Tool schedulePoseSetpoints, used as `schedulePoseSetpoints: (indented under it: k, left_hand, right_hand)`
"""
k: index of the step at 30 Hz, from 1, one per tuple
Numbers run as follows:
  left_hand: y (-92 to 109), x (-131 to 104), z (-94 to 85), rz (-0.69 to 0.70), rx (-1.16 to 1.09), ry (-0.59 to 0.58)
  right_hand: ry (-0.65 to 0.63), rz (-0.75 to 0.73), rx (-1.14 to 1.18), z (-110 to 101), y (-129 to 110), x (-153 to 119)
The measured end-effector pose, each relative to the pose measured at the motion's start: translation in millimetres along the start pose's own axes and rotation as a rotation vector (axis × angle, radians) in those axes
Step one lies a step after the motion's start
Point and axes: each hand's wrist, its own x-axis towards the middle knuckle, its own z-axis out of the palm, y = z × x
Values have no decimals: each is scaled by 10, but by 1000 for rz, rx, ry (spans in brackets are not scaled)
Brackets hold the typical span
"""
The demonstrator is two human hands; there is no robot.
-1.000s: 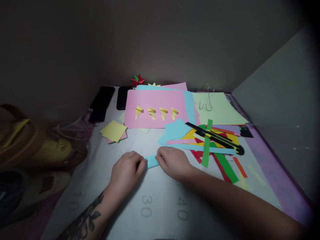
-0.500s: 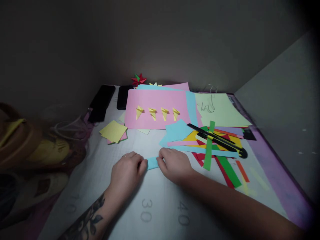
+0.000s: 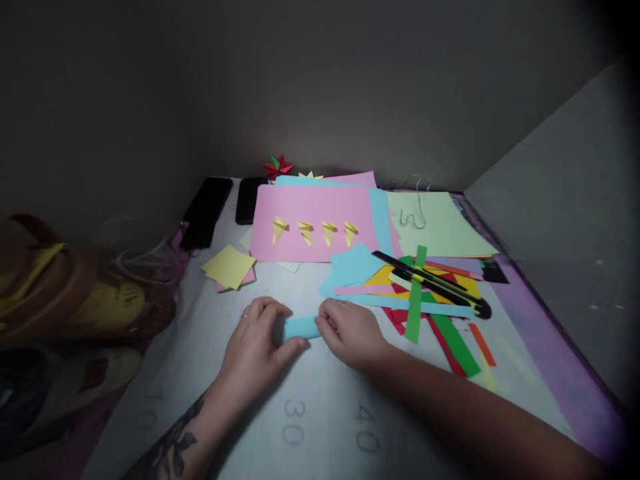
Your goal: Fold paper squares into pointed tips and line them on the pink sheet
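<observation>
A narrow folded piece of light blue paper [image 3: 302, 327] lies between my hands on the white mat [image 3: 325, 383]. My right hand [image 3: 350, 331] pinches its right end between thumb and curled fingers. Around the paper's left end my left hand [image 3: 261, 339] is open, thumb and fingers spread apart. Beyond, several folded yellow paper pieces [image 3: 329, 233] stand in a row on a pink sheet [image 3: 320, 200].
Paper strips, including a green one [image 3: 415, 300], and a black and yellow cutter [image 3: 445, 285] lie at the right. Yellow squares [image 3: 230, 267] sit at the left, near two dark phones [image 3: 210, 200]. Behind are a red paper star [image 3: 278, 166] and pale green sheets [image 3: 440, 230].
My left thumb and fingers have parted and let go of the blue paper's left end, uncovering more of it. My right hand keeps its pinch. The view has shifted slightly.
</observation>
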Motion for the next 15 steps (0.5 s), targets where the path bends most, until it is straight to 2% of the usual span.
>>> schedulePoseSetpoints:
  k: [4,7,9,12,15]
  left_hand:
    - [-23,7,9,15,-217,102]
    - [6,-10,34,-54,-376,101]
    - [35,-28,56,-97,-495,42]
    - [56,-45,69,-99,-662,-17]
    - [45,-45,38,-42,-660,-24]
  right_hand:
    - [365,-118,270,6,134,-59]
    - [530,-249,289,-6,163,-75]
    - [577,-354,271,-14,152,-80]
    - [567,-515,256,-19,124,-88]
    - [547,-603,264,-20,116,-91]
